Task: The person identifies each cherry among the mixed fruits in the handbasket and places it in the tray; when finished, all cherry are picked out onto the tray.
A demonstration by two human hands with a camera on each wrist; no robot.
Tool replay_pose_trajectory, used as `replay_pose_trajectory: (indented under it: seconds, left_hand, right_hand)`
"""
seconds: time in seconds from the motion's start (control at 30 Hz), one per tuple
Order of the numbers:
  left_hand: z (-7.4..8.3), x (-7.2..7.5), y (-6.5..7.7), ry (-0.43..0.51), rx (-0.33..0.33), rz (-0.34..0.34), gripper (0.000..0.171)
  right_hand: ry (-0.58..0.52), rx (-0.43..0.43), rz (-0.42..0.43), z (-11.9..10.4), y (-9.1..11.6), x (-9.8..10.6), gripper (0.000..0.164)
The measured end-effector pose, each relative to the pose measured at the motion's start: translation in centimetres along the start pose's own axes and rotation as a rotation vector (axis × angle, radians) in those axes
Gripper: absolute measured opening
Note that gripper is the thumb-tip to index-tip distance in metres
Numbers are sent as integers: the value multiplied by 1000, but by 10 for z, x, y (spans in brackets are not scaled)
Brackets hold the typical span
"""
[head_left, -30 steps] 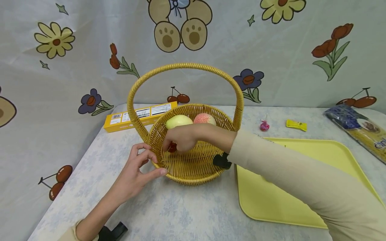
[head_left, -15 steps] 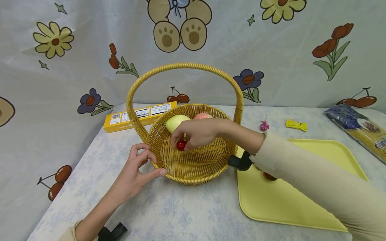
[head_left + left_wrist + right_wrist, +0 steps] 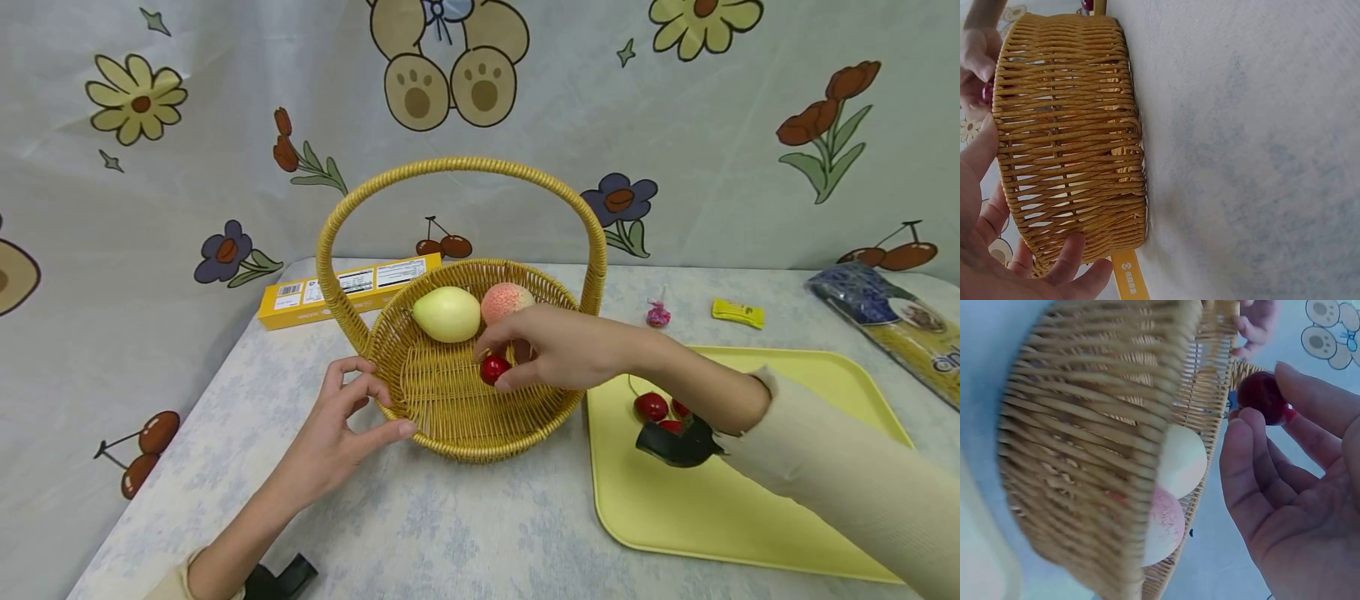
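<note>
A round wicker basket (image 3: 480, 450) with a tall arched handle stands on the table. My left hand (image 3: 341, 425) holds its left rim, thumb at the front edge and fingers spread along the wall. Over the basket, my right hand (image 3: 558, 346) pinches a dark red cherry (image 3: 495, 369) between thumb and fingertips. The right wrist view shows this cherry (image 3: 1263, 398) above the rim level. Inside the basket, a pale yellow-green pear-shaped fruit (image 3: 447, 315) lies beside a pink-and-white peach (image 3: 507, 302), both at the back.
Right of the basket lies a yellow tray (image 3: 750, 500) with red cherries (image 3: 651, 407) on it, partly behind my right wrist. Behind are a lollipop (image 3: 657, 314), a small yellow packet (image 3: 737, 312) and a plastic bag (image 3: 896, 321). A long yellow box (image 3: 352, 290) lies back left.
My right hand has lifted the cherry from the basket's left inside and carried it rightward. The pear-shaped fruit, peach and tray cherries now show more fully. My left hand stays at the rim.
</note>
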State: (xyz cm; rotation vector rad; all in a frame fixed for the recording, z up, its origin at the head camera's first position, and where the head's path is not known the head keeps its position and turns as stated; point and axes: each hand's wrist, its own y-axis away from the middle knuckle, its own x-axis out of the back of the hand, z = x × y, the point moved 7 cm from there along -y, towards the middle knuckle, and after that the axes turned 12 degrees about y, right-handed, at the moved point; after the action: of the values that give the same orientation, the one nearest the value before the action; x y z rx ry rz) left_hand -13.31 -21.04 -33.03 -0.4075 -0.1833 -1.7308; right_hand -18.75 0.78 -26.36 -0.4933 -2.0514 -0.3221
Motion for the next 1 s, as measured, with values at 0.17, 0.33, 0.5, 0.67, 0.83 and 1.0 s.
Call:
replay_pose_trajectory:
  seconds: [0.17,0.33,0.5,0.67,0.83,1.0]
  left_hand:
    - [0,1,1,-4,3,-1,30]
    - [0,1,1,-5,2,0,30]
    - [-1,0,0,-4,4,-3,30]
    - [-1,0,0,-7,-1,-2,30]
    - [-1,0,-1,-8,-4,-7,30]
    - [0,0,-1,1,-6,-9,30]
  right_hand:
    - [-11,-39,72,-1,29,-2,30]
    - [-61,-70,155,2,60,-3,31]
    - [-139,-158,221,13,92,-6,28]
    - [-231,-329,220,34,127,-14,34]
    - [-166,-479,297,59,162,-20,26]
    - [-118,-552,374,77,189,-25,17]
